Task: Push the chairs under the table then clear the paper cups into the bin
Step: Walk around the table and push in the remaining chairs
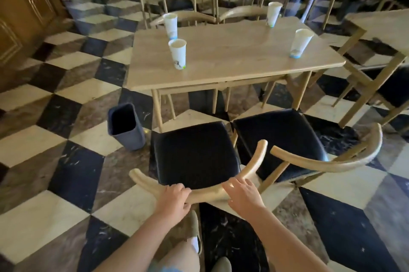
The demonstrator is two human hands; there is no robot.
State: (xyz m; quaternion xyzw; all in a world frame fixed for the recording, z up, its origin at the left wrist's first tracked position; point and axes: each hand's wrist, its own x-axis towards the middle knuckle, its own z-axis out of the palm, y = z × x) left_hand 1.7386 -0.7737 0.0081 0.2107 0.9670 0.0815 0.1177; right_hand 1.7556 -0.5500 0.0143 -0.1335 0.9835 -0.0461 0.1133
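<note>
Two wooden chairs with black seats stand pulled out in front of a light wooden table (pixel 232 77). My left hand (pixel 174 198) grips the curved backrest of the left chair (pixel 194 152). My right hand (pixel 243 194) lies on the same backrest, fingers spread over the rail. The right chair (pixel 287 132) stands beside it, untouched. Several white paper cups stand upright on the table: one at the near left (pixel 177 54), one behind it (pixel 170 25), one at the far right (pixel 274 14), one at the near right (pixel 299 43). A grey bin (pixel 125 125) stands on the floor by the table's left leg.
Two more chairs (pixel 212 15) are tucked in at the table's far side. Other tables and chairs fill the back and the right (pixel 376 28). A wooden counter (pixel 24 17) runs along the left. The floor is checkered tile.
</note>
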